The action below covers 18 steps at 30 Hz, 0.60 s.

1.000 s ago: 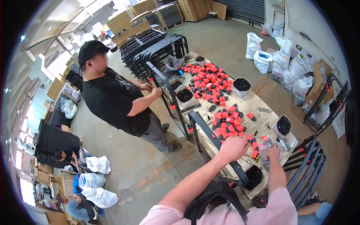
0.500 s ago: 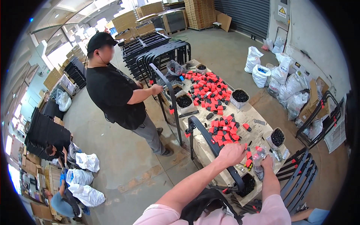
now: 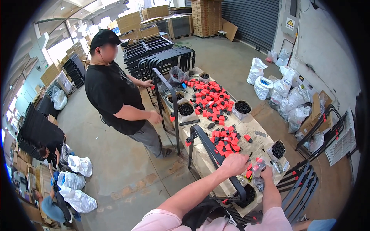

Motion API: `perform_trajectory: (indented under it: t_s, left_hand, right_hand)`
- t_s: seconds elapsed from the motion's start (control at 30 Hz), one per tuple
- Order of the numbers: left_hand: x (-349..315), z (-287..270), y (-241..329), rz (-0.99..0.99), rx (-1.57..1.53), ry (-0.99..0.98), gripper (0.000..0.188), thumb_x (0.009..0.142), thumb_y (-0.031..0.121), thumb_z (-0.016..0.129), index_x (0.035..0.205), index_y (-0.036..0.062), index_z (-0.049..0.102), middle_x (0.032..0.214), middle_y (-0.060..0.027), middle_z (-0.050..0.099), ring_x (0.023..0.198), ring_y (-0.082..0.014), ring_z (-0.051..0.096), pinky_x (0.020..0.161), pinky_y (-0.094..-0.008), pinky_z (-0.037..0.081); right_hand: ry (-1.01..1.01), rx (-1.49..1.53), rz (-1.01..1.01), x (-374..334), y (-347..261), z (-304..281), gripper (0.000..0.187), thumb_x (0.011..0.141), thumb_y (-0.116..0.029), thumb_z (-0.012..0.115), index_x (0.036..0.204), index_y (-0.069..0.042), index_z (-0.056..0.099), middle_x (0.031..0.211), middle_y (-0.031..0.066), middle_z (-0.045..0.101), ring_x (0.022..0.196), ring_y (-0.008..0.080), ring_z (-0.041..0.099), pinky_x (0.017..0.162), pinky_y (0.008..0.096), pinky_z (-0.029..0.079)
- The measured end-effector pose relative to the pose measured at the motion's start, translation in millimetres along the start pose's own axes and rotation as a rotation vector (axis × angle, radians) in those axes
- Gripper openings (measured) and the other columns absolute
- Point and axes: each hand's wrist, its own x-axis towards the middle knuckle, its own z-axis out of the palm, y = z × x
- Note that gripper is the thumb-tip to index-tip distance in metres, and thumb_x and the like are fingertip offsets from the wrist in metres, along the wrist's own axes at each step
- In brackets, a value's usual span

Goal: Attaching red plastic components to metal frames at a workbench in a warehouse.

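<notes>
The right hand (image 3: 266, 174) touches a clear plastic bag (image 3: 258, 163) just to its left — whether its fingers grip the film I cannot tell. The left hand (image 3: 236, 163) has curled fingers near a small black piece (image 3: 251, 154); any hold is unclear. Beyond it lie red-and-black plastic caps (image 3: 224, 143) in a heap; a curved black metal frame (image 3: 210, 146) passes under its forearm.

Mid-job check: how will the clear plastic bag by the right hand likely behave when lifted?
The clear plastic bag will probably flop and fold, since its see-through film looks thin and crumpled. It may sag rather than stand, as no stiff walls show. It could be slightly slippery near the right hand, given its glossy highlights.
</notes>
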Motion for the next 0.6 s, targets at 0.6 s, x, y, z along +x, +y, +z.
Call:
perform_trajectory:
  t_s: [0.6]
  left_hand:
    - [2, -2, -7, 0.052, -0.050, 0.020, 0.038, 0.103, 0.035, 0.063, 0.097, -0.0014, 0.070, 0.085, -0.0246, 0.074, 0.083, -0.0449, 0.075, 0.075, -0.0570, 0.060]
  right_hand:
    - [0.046, -0.020, -0.037, -16, 24, 7, 0.017, 0.091, -0.007, 0.069, 0.106, -0.003, 0.075, 0.124, 0.0257, 0.063, 0.117, 0.0481, 0.066, 0.102, 0.0530, 0.054]
